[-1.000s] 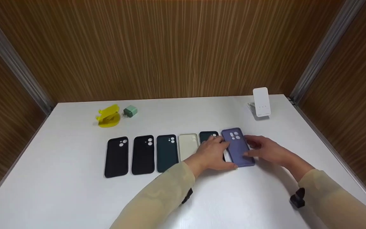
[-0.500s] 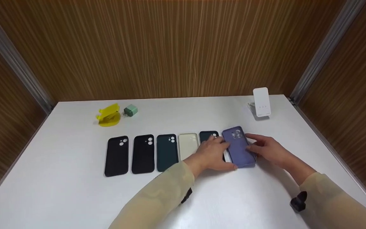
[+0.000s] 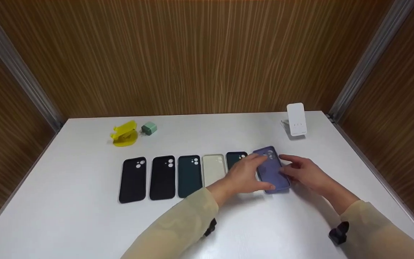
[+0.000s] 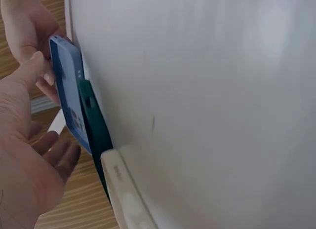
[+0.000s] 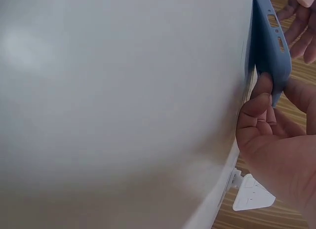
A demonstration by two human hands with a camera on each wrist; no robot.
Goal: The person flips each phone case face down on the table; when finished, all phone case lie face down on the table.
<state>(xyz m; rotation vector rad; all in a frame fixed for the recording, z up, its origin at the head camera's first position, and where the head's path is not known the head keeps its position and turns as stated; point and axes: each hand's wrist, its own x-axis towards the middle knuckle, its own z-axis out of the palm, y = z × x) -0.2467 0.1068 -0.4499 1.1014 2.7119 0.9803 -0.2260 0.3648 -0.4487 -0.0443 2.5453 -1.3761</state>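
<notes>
At the right end of a row of phone cases, the purple phone case [image 3: 272, 169] is tilted, its right edge raised off the table. My right hand [image 3: 306, 173] pinches that edge; in the right wrist view, curled fingers reach beneath the case [image 5: 274, 54]. My left hand [image 3: 244, 176] hovers over the case's left side with fingers spread and thumb near its lower edge. In the left wrist view, a gap shows between those loosely bent fingers [image 4: 61, 155] and the case. Partly hidden under the left hand lies a dark green phone case [image 3: 233, 158].
Leftward the row continues with a cream case [image 3: 213, 168], a green case [image 3: 189, 176] and two black cases [image 3: 162, 180]. Behind stand a yellow phone stand [image 3: 125, 133], a mint charger plug [image 3: 149, 128] and a white phone stand [image 3: 297, 119]. Wood-grain panels [image 3: 199, 57] enclose the table.
The purple case's right edge has been lifted and the case tilted, with my right hand gripping it. My left hand has shifted slightly right, off the dark green case's top and over the purple one.
</notes>
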